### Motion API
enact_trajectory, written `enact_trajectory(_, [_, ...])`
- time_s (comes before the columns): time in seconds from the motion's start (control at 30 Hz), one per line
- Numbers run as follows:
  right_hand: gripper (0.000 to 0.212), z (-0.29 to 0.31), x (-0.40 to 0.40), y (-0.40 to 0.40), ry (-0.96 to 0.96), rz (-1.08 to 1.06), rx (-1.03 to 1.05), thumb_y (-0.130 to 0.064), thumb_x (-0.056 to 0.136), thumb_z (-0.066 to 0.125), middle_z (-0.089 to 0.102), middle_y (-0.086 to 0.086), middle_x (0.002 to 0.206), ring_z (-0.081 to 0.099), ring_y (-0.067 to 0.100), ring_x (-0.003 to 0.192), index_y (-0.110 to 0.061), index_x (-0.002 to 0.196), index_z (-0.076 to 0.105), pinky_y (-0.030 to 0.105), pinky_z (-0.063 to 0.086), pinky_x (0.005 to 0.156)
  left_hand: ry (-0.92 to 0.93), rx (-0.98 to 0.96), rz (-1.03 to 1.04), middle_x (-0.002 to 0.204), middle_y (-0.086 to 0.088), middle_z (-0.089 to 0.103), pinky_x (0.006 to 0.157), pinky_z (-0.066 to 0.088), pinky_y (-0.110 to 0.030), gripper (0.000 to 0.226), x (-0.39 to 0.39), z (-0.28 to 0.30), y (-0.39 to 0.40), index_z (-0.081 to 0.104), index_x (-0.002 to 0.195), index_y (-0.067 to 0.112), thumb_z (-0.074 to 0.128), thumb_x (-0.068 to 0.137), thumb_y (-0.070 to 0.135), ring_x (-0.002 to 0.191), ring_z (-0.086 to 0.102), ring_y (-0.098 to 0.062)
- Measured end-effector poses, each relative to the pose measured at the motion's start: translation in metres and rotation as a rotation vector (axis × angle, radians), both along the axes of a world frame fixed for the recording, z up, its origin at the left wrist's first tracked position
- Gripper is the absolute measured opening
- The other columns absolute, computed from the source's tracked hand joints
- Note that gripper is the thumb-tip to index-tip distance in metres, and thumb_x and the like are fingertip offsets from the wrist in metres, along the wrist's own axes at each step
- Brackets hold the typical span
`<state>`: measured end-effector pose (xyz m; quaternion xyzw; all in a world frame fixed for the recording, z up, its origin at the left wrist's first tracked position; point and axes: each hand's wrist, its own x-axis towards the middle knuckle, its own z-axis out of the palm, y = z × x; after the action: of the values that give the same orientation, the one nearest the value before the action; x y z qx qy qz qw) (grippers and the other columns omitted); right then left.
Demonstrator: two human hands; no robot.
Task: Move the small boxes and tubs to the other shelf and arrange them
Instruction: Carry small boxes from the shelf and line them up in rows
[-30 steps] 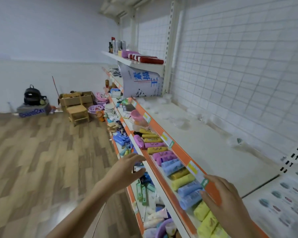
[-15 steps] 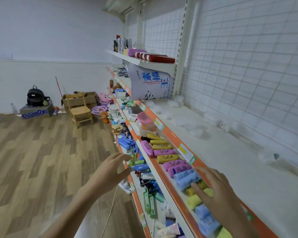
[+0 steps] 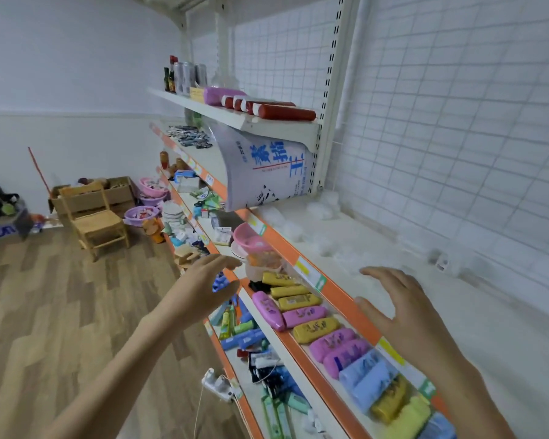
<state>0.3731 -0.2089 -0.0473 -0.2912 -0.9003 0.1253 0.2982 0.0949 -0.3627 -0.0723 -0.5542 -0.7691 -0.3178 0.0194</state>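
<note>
Now the left hand [image 3: 203, 289] hovers with fingers spread and holding nothing, out past the orange shelf edge [image 3: 339, 299], fingertips near what looks like a clear tub [image 3: 262, 264]. Beyond the edge, the right hand [image 3: 403, 315], equally splayed and bare, hangs over the white shelf [image 3: 504, 327], beside the row of small boxes [image 3: 311, 327].

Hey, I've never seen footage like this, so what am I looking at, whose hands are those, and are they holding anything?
There is no machine here. A person wears a camera on the head, so the one picture looks forward and down at their own two hands in a shop aisle. The left hand and the right hand both hover with fingers spread; neither has a grip on anything. Below them, a row of small boxes in yellow, pink and blue lies on an orange-edged shelf, with a pink tub at its far end. The wide white shelf above, under the right hand, holds only some crumpled clear plastic. A wooden chair stands on the floor.
</note>
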Motion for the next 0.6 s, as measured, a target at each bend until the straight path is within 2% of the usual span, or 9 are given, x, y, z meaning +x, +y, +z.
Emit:
enact_trajectory(0.13, [0.04,0.014,-0.039,0.037,-0.023,-0.038,0.026,-0.032,0.086,0.061,0.046,-0.017,0.118,0.038,0.003,0.112,-0.029,0.124,0.05,0.019,0.03,0.091,0.032,0.003,-0.039,0.119,0.007,0.054,0.088,0.042,-0.022,0.034,-0.043,0.011,0.041,0.055,0.122,0.024,0.058,0.088,0.029,0.103,0.05,-0.005])
enact_trajectory(0.27, [0.04,0.018,-0.077,0.09,-0.068,-0.06,0.031,-0.034,0.086,0.059,0.05,-0.01,0.124,0.041,0.009,0.116,-0.028,0.125,0.05,0.025,0.034,0.094,0.083,-0.004,-0.096,0.118,0.003,0.056,0.089,0.041,-0.022,0.032,-0.079,0.016,0.095,0.055,0.12,0.02,0.058,0.089,0.027,0.105,0.052,-0.01])
enact_trajectory(0.33, [0.039,0.017,-0.096,0.121,-0.096,-0.07,0.016,-0.036,0.088,0.057,0.049,-0.009,0.128,0.04,0.011,0.119,-0.027,0.125,0.049,0.027,0.034,0.096,0.107,-0.02,-0.129,0.12,0.003,0.056,0.091,0.044,-0.027,0.032,-0.095,0.017,0.127,0.055,0.12,0.02,0.058,0.088,0.027,0.105,0.054,-0.013])
enact_trajectory(0.4, [0.04,0.016,-0.116,0.156,-0.126,-0.083,-0.008,-0.036,0.088,0.057,0.047,-0.008,0.129,0.039,0.013,0.122,-0.026,0.126,0.049,0.028,0.034,0.097,0.122,-0.071,-0.154,0.122,0.004,0.053,0.091,0.045,-0.03,0.034,-0.111,0.017,0.16,0.053,0.122,0.021,0.057,0.089,0.027,0.104,0.056,-0.014])
enact_trajectory(0.5, [0.041,0.013,-0.15,0.21,-0.181,-0.09,-0.073,-0.037,0.089,0.056,0.048,-0.005,0.128,0.041,0.015,0.121,-0.025,0.127,0.048,0.032,0.037,0.097,0.143,-0.179,-0.176,0.123,0.004,0.05,0.093,0.04,-0.023,0.038,-0.135,0.014,0.212,0.052,0.126,0.018,0.057,0.089,0.025,0.108,0.052,-0.015])
enact_trajectory(0.6, [0.043,0.006,-0.186,0.26,-0.22,-0.074,-0.138,-0.036,0.087,0.058,0.05,0.001,0.126,0.045,0.019,0.119,-0.021,0.127,0.049,0.037,0.04,0.097,0.118,-0.278,-0.195,0.126,-0.001,0.048,0.097,0.04,-0.029,0.04,-0.162,0.009,0.259,0.051,0.126,0.018,0.059,0.087,0.021,0.108,0.053,-0.019])
